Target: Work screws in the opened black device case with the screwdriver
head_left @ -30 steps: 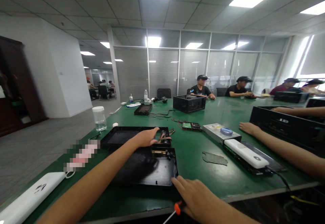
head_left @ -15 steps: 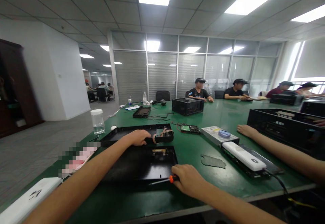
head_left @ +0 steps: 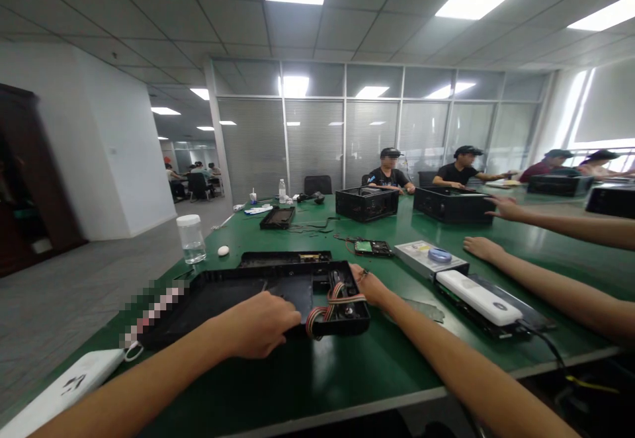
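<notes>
My left hand (head_left: pixel 262 322) is closed on the near wall of a shallow black metal case (head_left: pixel 198 299), which slants across the near part of the table. Striped ribbon wires (head_left: pixel 332 302) loop out of its right end. My right hand (head_left: pixel 370 286) is at the right end of this case, its fingers curled and partly hidden behind the corner. A small dark thing shows at these fingers, too unclear to name. Just behind the case lies a second black panel (head_left: pixel 285 259) with a brass-coloured strip, mostly covered.
To the right are a silver drive (head_left: pixel 426 259), a white power bank (head_left: pixel 479 302) and a grey flat piece (head_left: pixel 424 311). Another person's hand (head_left: pixel 483 249) rests there; another hand (head_left: pixel 506 208) touches a black computer case (head_left: pixel 451 205). A clear jar (head_left: pixel 191 239) stands left.
The case with wires has come nearer, with my left hand on it. The plain black panel is now behind it. My right hand moved up and away; the screwdriver it held is no longer plainly visible.
</notes>
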